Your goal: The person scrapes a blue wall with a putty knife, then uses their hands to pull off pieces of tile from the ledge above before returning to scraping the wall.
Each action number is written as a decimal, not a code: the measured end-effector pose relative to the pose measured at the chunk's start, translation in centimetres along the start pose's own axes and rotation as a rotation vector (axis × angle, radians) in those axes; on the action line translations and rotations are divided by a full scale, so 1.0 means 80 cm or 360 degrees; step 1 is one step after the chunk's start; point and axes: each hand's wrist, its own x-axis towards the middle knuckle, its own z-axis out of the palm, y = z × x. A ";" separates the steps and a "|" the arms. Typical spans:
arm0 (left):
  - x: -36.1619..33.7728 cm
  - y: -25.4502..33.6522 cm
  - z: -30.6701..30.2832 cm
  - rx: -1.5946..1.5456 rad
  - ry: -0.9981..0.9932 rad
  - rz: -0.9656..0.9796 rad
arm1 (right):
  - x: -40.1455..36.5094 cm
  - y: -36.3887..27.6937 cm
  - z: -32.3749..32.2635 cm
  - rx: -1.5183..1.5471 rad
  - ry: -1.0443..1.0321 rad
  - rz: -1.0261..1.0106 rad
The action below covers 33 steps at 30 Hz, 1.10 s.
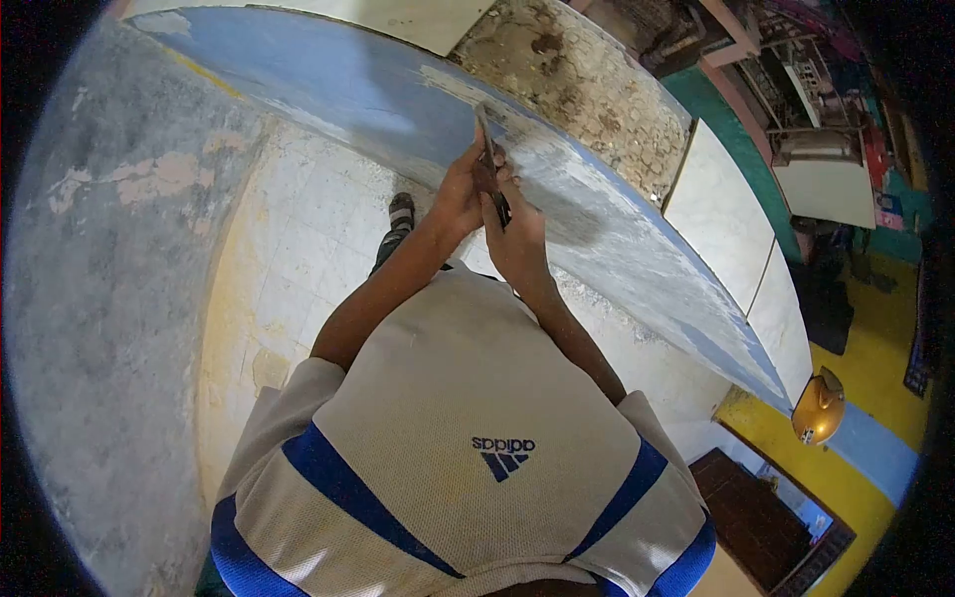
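Note:
Both hands meet in front of a blue wall face (398, 104) with scraped whitish patches. My left hand (461, 194) is closed on a flat scraper-like tool (486, 149), whose thin blade points up toward the wall. My right hand (517, 234) is wrapped round the tool's dark handle, just beside the left. The blade tip is at or close to the scraped surface; whether it touches cannot be made out.
Above the blue face is a ledge with a rough, untiled patch (587, 99) and a white tile (711, 209). A golden round object (820, 407) stands at the ledge's right end. A grey wall (109, 298) rises on the left.

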 end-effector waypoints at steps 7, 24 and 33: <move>-0.002 0.012 -0.002 0.0079 0.0073 -0.0060 | 0.004 -0.011 0.009 0.0046 0.0007 0.0105; 0.014 0.057 -0.026 0.0033 0.0039 0.0134 | 0.041 -0.024 0.032 0.0104 0.0073 -0.0041; 0.007 0.056 -0.006 0.0087 0.0010 0.0187 | 0.041 -0.015 0.038 0.0124 0.0160 -0.0190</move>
